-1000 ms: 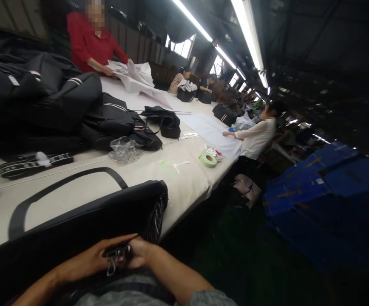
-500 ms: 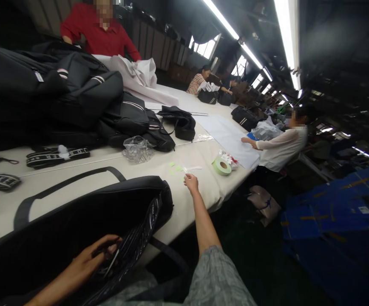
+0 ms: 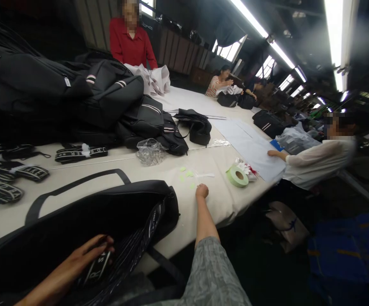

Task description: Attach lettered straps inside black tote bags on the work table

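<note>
- Left hand point(image 3: 87, 257) grips a black lettered strap point(image 3: 99, 267) against the open black bag point(image 3: 133, 208).
- Right hand point(image 3: 202, 191), curled closed, rests on the table point(image 3: 178, 160), just short of green stickers point(image 3: 187, 174), a tape roll point(image 3: 237, 176) to its right.

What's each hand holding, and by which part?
Left hand pinches a black lettered strap near its top end, at the black bag. Right hand curled on the table by green stickers; hold cannot be told.
</note>
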The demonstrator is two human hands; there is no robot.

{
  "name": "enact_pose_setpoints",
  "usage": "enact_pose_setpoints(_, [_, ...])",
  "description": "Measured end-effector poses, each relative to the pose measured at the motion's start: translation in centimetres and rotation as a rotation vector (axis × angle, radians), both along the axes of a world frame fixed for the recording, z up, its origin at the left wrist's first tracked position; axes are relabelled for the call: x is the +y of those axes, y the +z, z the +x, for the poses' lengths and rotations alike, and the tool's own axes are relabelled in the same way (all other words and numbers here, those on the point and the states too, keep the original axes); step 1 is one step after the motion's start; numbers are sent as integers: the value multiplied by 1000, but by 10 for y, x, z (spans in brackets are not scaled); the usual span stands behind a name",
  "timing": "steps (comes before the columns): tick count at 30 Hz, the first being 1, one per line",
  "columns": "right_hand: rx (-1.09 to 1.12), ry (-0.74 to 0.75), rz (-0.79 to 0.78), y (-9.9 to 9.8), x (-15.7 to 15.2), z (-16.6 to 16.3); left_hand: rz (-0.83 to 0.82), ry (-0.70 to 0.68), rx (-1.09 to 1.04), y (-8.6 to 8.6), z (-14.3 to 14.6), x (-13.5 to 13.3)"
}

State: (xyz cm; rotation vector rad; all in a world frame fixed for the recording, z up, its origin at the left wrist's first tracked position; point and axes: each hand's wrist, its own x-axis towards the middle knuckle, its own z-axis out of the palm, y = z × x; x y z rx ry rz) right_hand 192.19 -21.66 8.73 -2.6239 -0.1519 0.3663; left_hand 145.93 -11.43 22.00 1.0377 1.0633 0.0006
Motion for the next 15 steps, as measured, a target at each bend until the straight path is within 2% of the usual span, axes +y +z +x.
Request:
enact_pose_setpoints(6, [105,-79,176,12,-8,-7,47,-76,-8,-22,-8,-3])
enact_pose_setpoints(12, [390,-77,502,38,-27,-46,218,45,-120,-14,-8,-11])
enact_pose_setpoints(15, [492,-23,661,51,-47,-81,282,-20,-173,-9,-9,-13])
